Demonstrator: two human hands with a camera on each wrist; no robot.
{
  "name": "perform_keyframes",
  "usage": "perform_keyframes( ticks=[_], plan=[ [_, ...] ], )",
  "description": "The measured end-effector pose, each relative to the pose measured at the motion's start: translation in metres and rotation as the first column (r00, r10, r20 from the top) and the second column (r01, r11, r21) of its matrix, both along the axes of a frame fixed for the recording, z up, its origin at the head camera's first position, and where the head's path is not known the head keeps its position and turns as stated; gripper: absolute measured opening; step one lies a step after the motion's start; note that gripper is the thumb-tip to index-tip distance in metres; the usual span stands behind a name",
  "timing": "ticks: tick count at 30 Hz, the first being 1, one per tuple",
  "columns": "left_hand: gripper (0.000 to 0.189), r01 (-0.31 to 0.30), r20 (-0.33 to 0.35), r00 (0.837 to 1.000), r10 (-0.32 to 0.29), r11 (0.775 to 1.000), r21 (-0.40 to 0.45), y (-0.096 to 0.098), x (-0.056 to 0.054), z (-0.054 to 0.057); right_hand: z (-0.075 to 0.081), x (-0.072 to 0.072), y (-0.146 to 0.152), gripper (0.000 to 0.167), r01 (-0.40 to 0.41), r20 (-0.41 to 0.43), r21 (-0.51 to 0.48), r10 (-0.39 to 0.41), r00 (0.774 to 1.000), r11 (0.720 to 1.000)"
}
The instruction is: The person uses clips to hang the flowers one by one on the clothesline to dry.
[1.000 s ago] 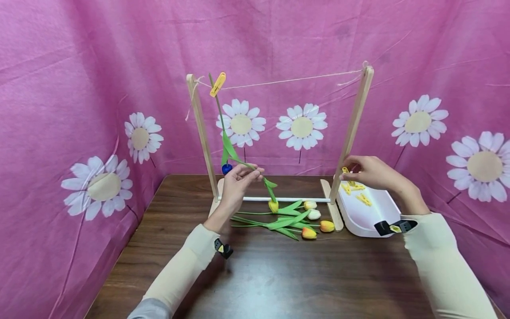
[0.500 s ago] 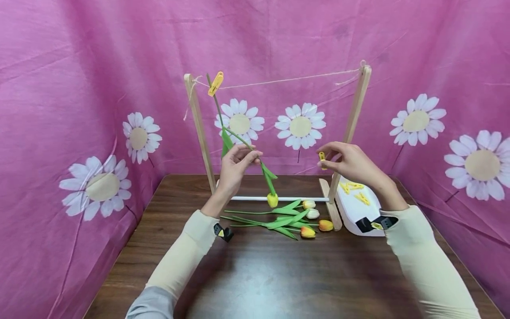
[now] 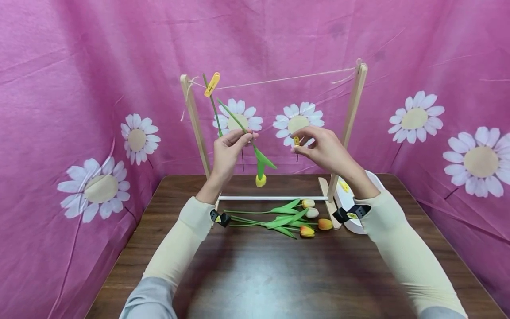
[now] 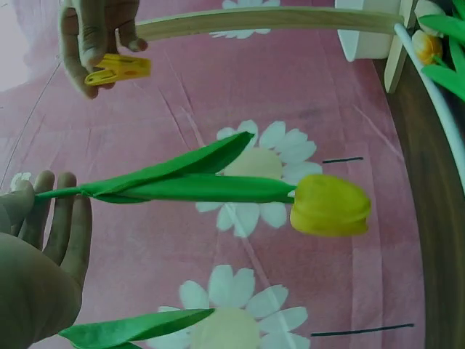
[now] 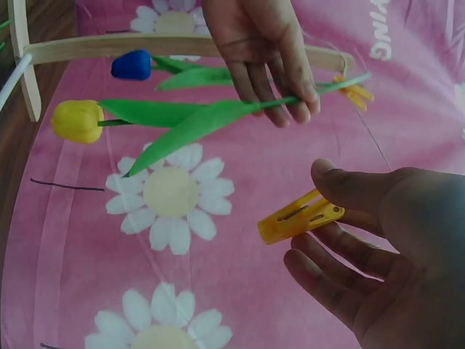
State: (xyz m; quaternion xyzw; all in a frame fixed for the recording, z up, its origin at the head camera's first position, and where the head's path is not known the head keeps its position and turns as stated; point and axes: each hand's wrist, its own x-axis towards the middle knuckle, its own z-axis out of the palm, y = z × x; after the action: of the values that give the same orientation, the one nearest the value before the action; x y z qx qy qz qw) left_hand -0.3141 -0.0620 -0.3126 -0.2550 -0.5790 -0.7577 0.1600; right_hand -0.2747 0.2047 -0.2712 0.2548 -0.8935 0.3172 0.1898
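My left hand [image 3: 228, 153] pinches the green stem of a yellow tulip [image 3: 260, 180], which hangs bloom down in front of the string [image 3: 287, 78]. In the left wrist view the yellow bloom [image 4: 330, 206] and its leaves show whole. Between thumb and fingers my right hand [image 3: 324, 148] holds a yellow clothespin [image 5: 299, 218], just right of the tulip and below the string. Another yellow clothespin [image 3: 212, 84] fixes a second stem to the string near the left post. That stem's blue tulip bloom [image 5: 131, 65] shows in the right wrist view; my left hand hides it from the head view.
Several tulips [image 3: 279, 219] in white and orange-yellow lie on the brown table [image 3: 255, 274]. Wooden posts [image 3: 354, 106] carry the string, with a white rod [image 3: 275, 198] low between them. A white tray [image 3: 356, 227] with yellow clothespins stands right, partly behind my right forearm.
My right hand has come up from the tray with a clothespin and moved left toward the tulip. My left hand has raised the yellow tulip off the table area, its stem now higher.
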Motion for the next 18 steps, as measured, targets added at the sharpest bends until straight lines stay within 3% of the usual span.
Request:
perform_keyframes(
  ticks=[5,10,18],
  plan=[
    [0.023,-0.011,-0.033,0.999,0.010,1.000,-0.023,-0.003,-0.006,0.010,0.010,-0.007,-0.018,0.030,-0.023,-0.052,-0.025,0.022,0.998,0.999],
    [0.021,-0.068,-0.053,0.996,0.065,0.996,-0.053,-0.005,-0.012,0.017,0.021,-0.009,-0.031,0.039,-0.012,-0.063,-0.058,0.008,0.998,0.998],
    [0.023,-0.149,-0.014,0.989,0.149,0.986,-0.069,-0.003,-0.019,0.027,0.042,-0.011,-0.051,0.031,-0.025,-0.042,-0.151,0.019,0.999,0.988]
  ],
)
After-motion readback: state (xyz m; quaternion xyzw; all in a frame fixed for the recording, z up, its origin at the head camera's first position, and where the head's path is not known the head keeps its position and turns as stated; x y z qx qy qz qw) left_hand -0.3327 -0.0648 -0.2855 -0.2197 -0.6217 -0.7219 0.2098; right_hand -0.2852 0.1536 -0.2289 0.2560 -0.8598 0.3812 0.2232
